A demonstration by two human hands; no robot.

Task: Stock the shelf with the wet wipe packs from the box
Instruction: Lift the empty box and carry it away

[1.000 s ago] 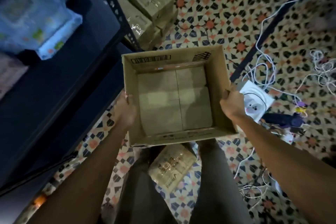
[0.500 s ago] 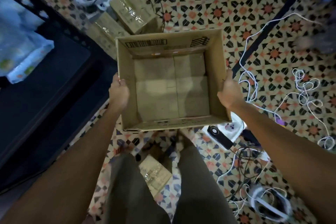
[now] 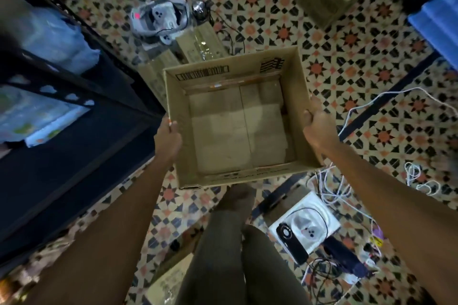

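Head cam showed your left hand (image 3: 168,140) and right hand (image 3: 318,131) gripping the box (image 3: 233,129) walls. It looked empty, wet wipe packs (image 3: 44,116) already on the shelf (image 3: 119,96), so you were basically done.

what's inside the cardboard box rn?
Nothing: the cardboard box shows only its bare bottom flaps, no wet wipe packs. Left hand and right hand grip its sides.

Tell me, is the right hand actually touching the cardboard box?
Touching. In the head view the right hand grips the right wall of the cardboard box, its fingers curled round the wall's outside with no gap showing.
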